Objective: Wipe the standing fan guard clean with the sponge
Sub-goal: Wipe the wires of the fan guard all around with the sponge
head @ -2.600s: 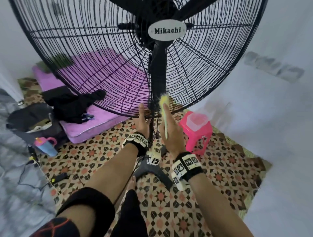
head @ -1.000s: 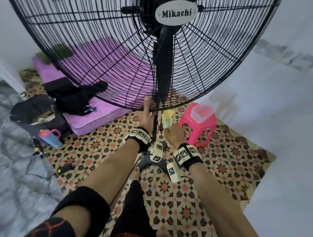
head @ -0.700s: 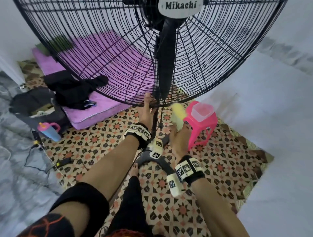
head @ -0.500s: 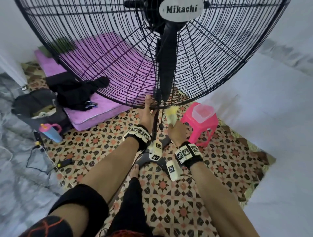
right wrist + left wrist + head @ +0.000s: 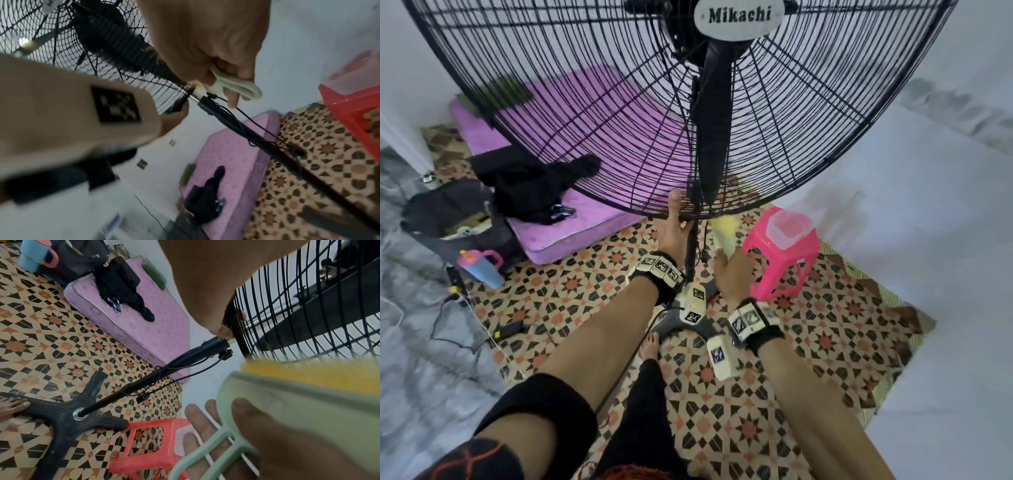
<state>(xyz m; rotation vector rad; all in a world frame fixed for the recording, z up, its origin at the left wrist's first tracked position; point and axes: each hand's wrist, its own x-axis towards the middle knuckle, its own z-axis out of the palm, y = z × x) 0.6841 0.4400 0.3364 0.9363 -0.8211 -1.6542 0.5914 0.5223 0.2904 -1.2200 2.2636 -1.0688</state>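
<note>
Fan guard (image 5: 619, 102), black wire, fills the upper view and tilts toward the person; its lowest rim sits just above both hands. Going left to right: a purple mattress (image 5: 558, 226) lies behind on the patterned floor, then the left hand (image 5: 671, 236) reaches up, thumb on the front of the bottom rim and fingers apparently curled round it from behind. Next comes the fan pole (image 5: 691, 250). Right of it, the right hand (image 5: 732, 274) has its fingers closed round the pale green handle of the sponge (image 5: 724, 228), whose yellow pad sits at or just under the rim. A pink stool (image 5: 780, 253) stands beside it.

To do this stroke well, I'd say keep the left grip firm so the guard doesn't swing, and press the yellow face flat along the wires.

Whether the pad actually touches the rim is hard to judge; it's blurred. The guard's top is cut off.
</note>
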